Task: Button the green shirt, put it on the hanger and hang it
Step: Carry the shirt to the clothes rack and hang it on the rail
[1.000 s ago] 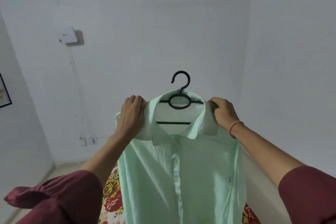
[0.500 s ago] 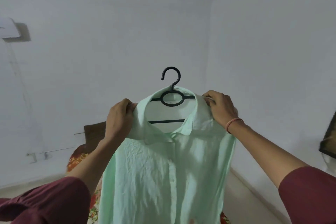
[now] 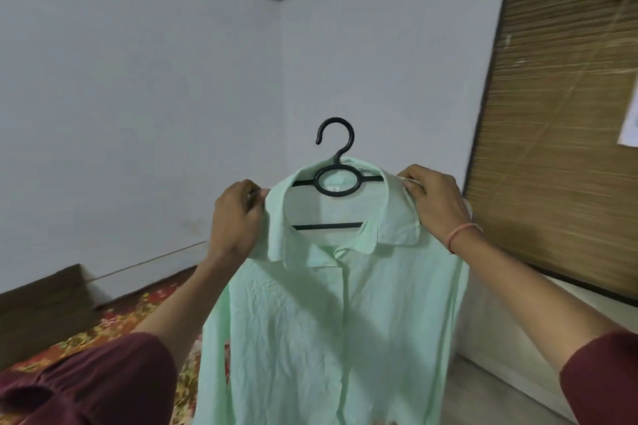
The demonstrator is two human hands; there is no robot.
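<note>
The pale green shirt [image 3: 321, 331] hangs in front of me on a black plastic hanger [image 3: 336, 179], its front closed and the collar folded down. The hanger's hook sticks up free above the collar, touching nothing. My left hand [image 3: 236, 221] grips the shirt's left shoulder over the hanger's end. My right hand [image 3: 433, 203] grips the right shoulder the same way. The shirt's lower part runs out of the frame at the bottom.
White walls meet in a corner behind the shirt. A brown woven blind or mat [image 3: 559, 121] covers the right wall, above a pale ledge [image 3: 511, 331]. A floral bedspread [image 3: 103, 328] lies at lower left beside a brown board [image 3: 41, 307].
My view has swung to the right: the wall corner moved toward the centre and the woven blind came into sight. Both hands keep the same grip on the shirt's shoulders.
</note>
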